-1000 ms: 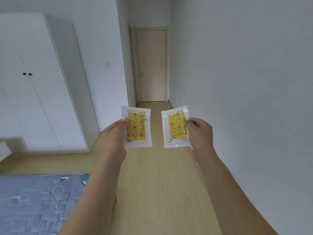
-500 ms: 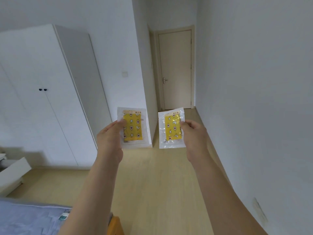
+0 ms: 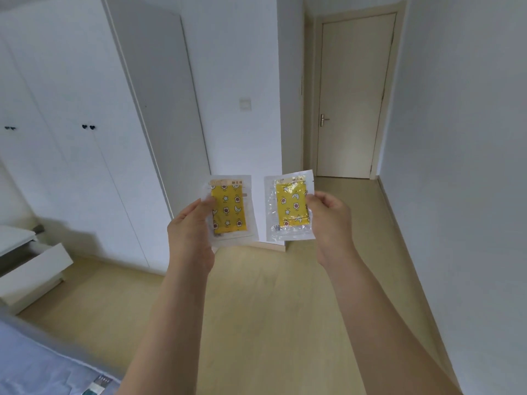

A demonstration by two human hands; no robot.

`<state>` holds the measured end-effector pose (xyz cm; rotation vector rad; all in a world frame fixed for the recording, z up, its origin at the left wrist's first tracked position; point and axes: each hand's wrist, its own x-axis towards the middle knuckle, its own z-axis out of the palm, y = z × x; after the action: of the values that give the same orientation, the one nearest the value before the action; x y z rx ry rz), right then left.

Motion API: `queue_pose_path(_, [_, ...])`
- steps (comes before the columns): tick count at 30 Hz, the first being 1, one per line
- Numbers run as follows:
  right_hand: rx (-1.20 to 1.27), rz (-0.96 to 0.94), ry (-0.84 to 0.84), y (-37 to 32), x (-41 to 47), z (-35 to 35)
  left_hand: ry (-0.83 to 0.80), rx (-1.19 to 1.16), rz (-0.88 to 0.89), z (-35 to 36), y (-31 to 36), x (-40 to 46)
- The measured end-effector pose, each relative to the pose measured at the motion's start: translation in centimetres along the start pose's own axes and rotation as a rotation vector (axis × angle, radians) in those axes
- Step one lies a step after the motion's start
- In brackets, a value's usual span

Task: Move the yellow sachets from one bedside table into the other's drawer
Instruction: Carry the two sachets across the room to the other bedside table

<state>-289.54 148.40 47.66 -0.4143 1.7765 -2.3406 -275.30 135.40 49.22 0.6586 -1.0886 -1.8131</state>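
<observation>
Out in front of us at chest height, we've got both yellow sachets in the air. Left hand (image 3: 190,229) pinches the left sachet (image 3: 229,210) by its edge, and right hand (image 3: 330,220) pinches the right sachet (image 3: 289,206) the same way. Looks like pickup's done, and the drop into the open drawer (image 3: 35,266) of the bedside table at far left isn't. Both sachets stand upright, long axis vertical, printed faces toward us.

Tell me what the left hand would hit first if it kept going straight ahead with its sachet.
Probably the wall corner right behind the left hand and its sachet; depth is unclear, so the gap cannot be judged.
</observation>
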Motion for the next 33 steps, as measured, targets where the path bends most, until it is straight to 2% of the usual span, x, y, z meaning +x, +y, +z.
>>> queue_pose_path(9, [-0.067,-0.072,-0.025,0.5,20.1,9.1,0.026,-0.120,0.032,5.4,-0.5,23.0])
queue_pose_path(16, [-0.048,-0.003,-0.162,7.1,32.0,21.3,0.115,-0.046,0.093,5.5,-1.3,38.0])
queue_pose_path(24, [-0.016,0.036,-0.499,13.2,42.9,41.8,0.355,0.004,0.245,-1.1,3.4,53.8])
queue_pose_path(33, [0.004,0.174,-0.874,20.6,41.2,65.4,0.757,-0.026,0.399,-16.9,9.6,62.2])
